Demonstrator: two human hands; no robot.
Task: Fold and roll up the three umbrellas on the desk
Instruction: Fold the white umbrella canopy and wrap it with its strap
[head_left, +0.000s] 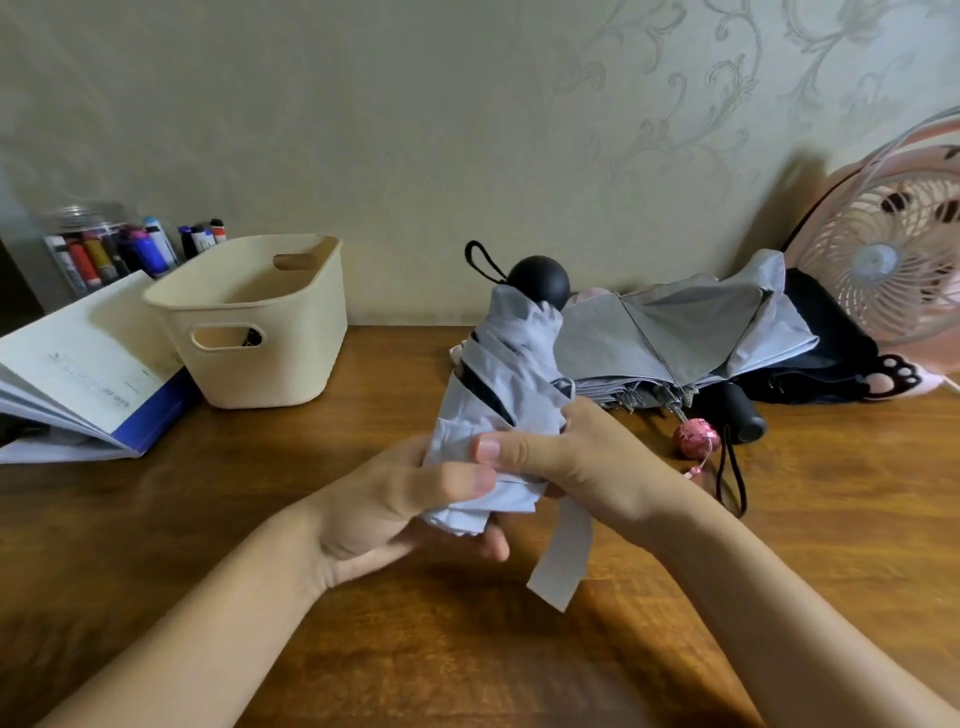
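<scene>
A light grey folding umbrella (506, 384) with a round black handle (540, 283) and wrist loop is held upright above the desk. My left hand (395, 499) grips its lower end from the left and below. My right hand (566, 452) wraps round the same end from the right, thumb across the fabric. Its grey closing strap (563, 551) hangs loose below my hands. Behind, a second grey umbrella (675, 338) lies unfolded on the desk. A black umbrella (826, 358) lies further right, its black handle (740, 410) pointing forward.
A cream plastic basket (260, 322) stands at the back left, beside an open book (78, 374) and a jar of markers (104, 249). A pink fan (893, 260) stands at the back right. A pink ball charm (696, 439) lies by the umbrellas. The wooden desk (311, 597) spreads below.
</scene>
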